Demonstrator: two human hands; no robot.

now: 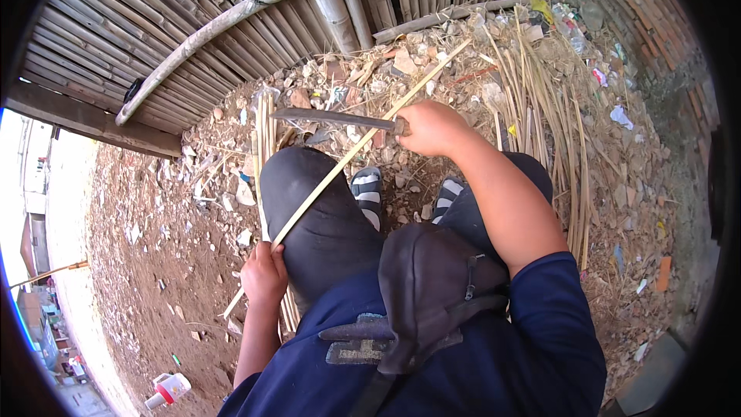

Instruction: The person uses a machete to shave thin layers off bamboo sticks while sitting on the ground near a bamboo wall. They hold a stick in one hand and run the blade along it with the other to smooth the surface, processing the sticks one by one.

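Observation:
My left hand [264, 272] is closed around the lower part of a long pale bamboo strip [332, 175], beside my left knee. The strip slants up and to the right across my thigh, its far end above the rubble. In my right hand [428, 129] is the handle of a machete [332, 116], its dark blade pointing left and crossing the strip. Whether blade and strip touch, I cannot tell. Some pale strips [264, 135] lie along the outer side of my left leg, partly hidden by it.
A larger heap of split bamboo strips [532, 100] lies beyond my right knee. Rubble and litter cover the ground around my sandals [367, 189]. Ahead stands a bamboo wall [177, 23] with poles; a brick wall [641, 11] is at the right. A plastic jug [168, 390] lies at lower left.

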